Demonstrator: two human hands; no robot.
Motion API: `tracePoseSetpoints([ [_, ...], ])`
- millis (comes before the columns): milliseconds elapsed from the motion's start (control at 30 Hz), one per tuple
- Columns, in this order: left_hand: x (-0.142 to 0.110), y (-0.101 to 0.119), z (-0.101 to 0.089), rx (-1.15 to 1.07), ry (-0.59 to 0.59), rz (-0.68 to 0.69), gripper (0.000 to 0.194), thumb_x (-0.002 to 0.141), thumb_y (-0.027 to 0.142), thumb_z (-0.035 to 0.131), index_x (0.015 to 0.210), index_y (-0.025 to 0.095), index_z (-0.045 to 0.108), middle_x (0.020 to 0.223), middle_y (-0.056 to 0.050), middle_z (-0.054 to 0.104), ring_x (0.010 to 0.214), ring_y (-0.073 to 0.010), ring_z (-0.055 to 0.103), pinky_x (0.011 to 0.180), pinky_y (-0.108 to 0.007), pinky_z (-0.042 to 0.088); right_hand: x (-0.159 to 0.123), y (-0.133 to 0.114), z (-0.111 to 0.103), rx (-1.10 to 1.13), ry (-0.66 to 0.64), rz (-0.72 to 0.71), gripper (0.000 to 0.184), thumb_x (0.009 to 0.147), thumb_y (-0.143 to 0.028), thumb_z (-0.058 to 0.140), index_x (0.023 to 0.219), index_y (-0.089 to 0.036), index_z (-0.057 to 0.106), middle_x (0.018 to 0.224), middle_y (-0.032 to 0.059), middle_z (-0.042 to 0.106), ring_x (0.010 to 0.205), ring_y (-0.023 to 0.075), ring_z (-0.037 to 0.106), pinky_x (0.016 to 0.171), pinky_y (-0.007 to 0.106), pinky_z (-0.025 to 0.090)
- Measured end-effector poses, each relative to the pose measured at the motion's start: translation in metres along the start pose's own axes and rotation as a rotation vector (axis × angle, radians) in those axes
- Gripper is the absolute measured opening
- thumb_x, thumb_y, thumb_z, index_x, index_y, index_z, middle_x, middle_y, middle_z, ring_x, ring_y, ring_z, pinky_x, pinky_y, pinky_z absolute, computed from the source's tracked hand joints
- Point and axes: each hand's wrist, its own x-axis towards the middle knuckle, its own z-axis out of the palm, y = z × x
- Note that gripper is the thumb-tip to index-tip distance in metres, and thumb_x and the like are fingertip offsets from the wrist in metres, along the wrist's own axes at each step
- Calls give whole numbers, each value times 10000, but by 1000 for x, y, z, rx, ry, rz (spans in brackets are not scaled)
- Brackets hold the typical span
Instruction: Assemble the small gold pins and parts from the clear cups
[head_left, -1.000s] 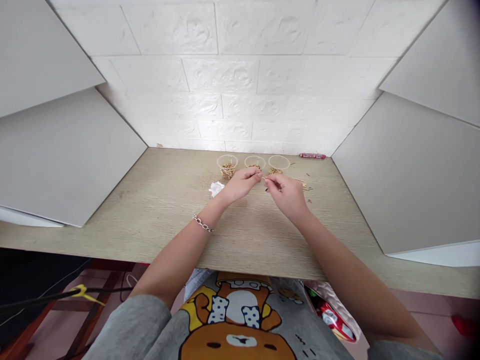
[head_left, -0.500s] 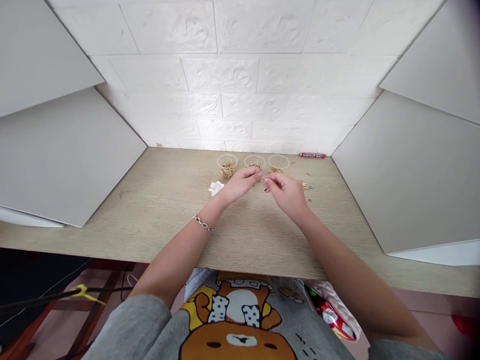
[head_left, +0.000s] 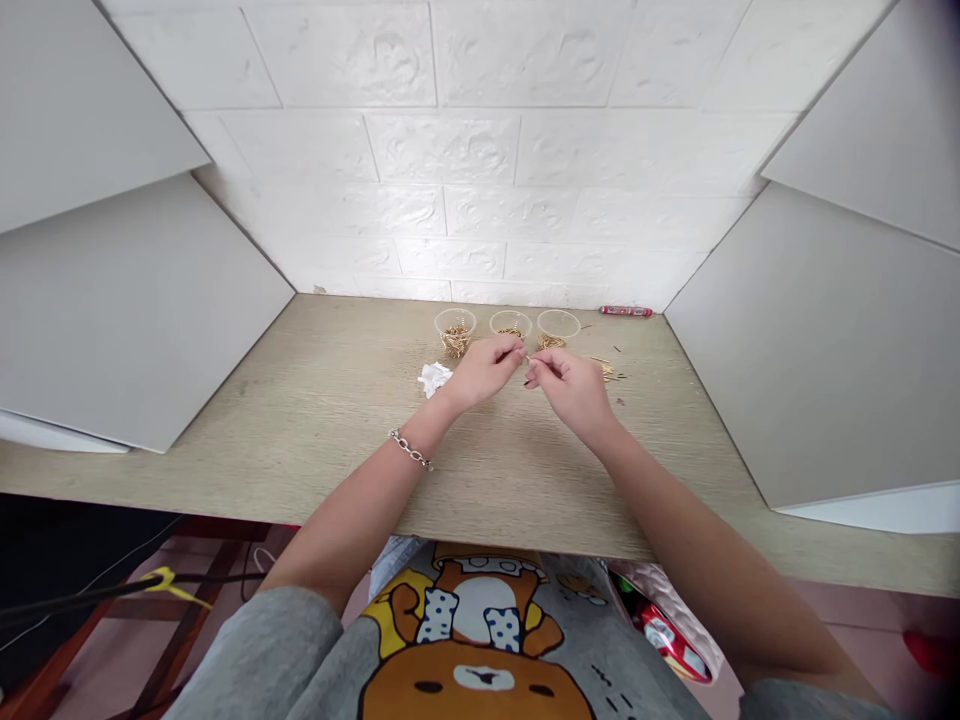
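Observation:
My left hand [head_left: 489, 370] and my right hand [head_left: 571, 388] meet fingertip to fingertip above the table, both closed in a pinch. Between them is a tiny thin piece, too small to name. A small dark tip shows under my right fingers. Just beyond the hands stand three clear plastic cups: the left cup [head_left: 454, 325] with gold-coloured pieces, the middle cup [head_left: 511, 323] partly behind my left hand, and the right cup [head_left: 559, 323] with gold pieces low in it. Crumpled white paper [head_left: 434, 379] lies beside my left wrist.
Thin gold sticks [head_left: 604, 369] and dark bits lie right of my right hand. A red tube-like packet [head_left: 626, 311] rests against the white brick-pattern wall [head_left: 480, 150]. Grey panels [head_left: 150, 310] flank the wooden table [head_left: 315, 400] on both sides.
Both hands stay in nearly the same place, pinched together. The fingertips shift only slightly, and the view moves a little.

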Motion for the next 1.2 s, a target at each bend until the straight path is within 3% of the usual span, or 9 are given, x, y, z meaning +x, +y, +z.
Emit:
tracePoseSetpoints([
  [367, 2, 0, -4, -120, -55, -56, 254, 850, 310, 415, 653, 160, 468, 649, 14, 436, 656, -112, 415, 626, -251, 340, -1, 0, 1, -19, 46, -53, 168, 799, -282, 486, 760, -193, 623, 663, 17, 674, 624, 163, 651, 605, 279, 481],
  [633, 1, 2, -8, -58, -88, -24, 272, 851, 306, 409, 619, 164, 426, 634, 16, 399, 639, -112, 388, 625, -260, 329, -1, -1, -2, -272, 56, -225, 192, 825, -247, 456, 746, -203, 624, 668, 27, 653, 636, 162, 596, 622, 275, 417],
  [867, 2, -3, -10, -66, -156, -28, 270, 845, 334, 395, 632, 170, 422, 642, 13, 379, 644, -120, 367, 613, -257, 316, 2, 1, -6, -393, -18, -335, 218, 844, -236, 420, 749, -203, 614, 710, 40, 655, 671, 170, 584, 626, 273, 400],
  [1200, 1, -4, -8, -150, -159, -49, 269, 847, 322, 406, 635, 162, 447, 653, 18, 387, 637, -107, 373, 611, -245, 320, 2, 3, -4, -189, -30, -178, 162, 810, -221, 471, 735, -200, 614, 637, -1, 654, 590, 142, 579, 595, 259, 399],
])
